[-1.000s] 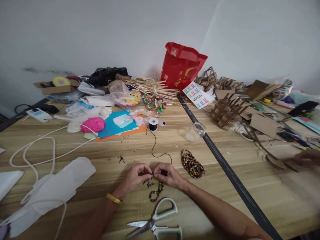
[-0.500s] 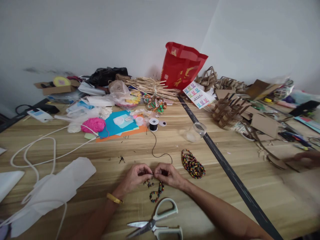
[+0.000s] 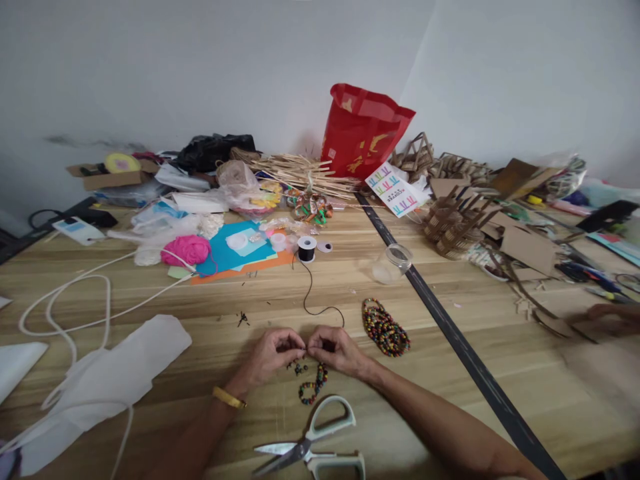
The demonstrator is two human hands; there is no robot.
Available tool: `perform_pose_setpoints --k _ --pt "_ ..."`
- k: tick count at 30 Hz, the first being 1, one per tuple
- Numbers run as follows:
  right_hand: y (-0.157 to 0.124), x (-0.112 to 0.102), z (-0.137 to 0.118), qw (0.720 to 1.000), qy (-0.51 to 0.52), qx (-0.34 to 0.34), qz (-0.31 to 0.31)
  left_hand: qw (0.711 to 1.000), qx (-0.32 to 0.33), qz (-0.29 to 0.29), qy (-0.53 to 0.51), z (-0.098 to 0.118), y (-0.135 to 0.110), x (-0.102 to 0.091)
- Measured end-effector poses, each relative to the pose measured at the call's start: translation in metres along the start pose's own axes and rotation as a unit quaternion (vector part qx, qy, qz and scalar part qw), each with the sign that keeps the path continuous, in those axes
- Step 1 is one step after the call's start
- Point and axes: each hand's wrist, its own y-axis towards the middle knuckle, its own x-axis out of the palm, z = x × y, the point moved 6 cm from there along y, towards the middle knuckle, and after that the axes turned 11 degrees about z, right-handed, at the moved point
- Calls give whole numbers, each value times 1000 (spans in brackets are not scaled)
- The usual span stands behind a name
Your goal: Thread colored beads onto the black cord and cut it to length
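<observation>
Strung beads (image 3: 315, 385) lie just below the right hand (image 3: 337, 348) in the head view. It and the left hand (image 3: 278, 349) pinch, fingertips nearly meeting; anything gripped is too small to tell. Small, steady finger moves should spare the loose beads (image 3: 300, 368).

Craft workshop: beads (image 3: 393, 335), cord spool (image 3: 307, 253), scissors (image 3: 301, 450), yarn (image 3: 185, 251).

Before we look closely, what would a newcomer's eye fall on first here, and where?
Most likely the large red bag at the back of the table, near the wall. Next, the bright pink yarn, left of centre beside a blue sheet. Closer in, the left hand and right hand pinch a tiny dark item, with colourful beads to their right and open scissors below.
</observation>
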Motion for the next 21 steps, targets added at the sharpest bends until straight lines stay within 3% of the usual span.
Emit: perform_pose_setpoints --k 21 --pt "1 1 5 1000 10 3 1 998 43 9 41 -10 3 0"
